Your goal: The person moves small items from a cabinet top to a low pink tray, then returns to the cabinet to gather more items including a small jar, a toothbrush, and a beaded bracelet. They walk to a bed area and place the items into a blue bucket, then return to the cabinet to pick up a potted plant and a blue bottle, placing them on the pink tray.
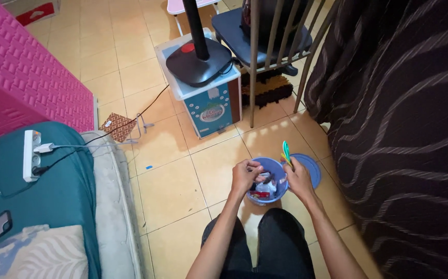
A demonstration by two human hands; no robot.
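A blue tub (271, 166) stands on the tiled floor (172, 181), just ahead of the person's knees, with small packets inside too jumbled to identify. The left hand (244, 175) curls over its near-left rim, fingertips pinching something I cannot make out. The right hand (299, 178) grips green utensils (286, 152) upright at the right rim. The blue lid (309, 168) lies partly hidden behind that hand. A dark curtain (404, 129) crowds the right; open tiles spread left toward the mattress edge (113, 206).
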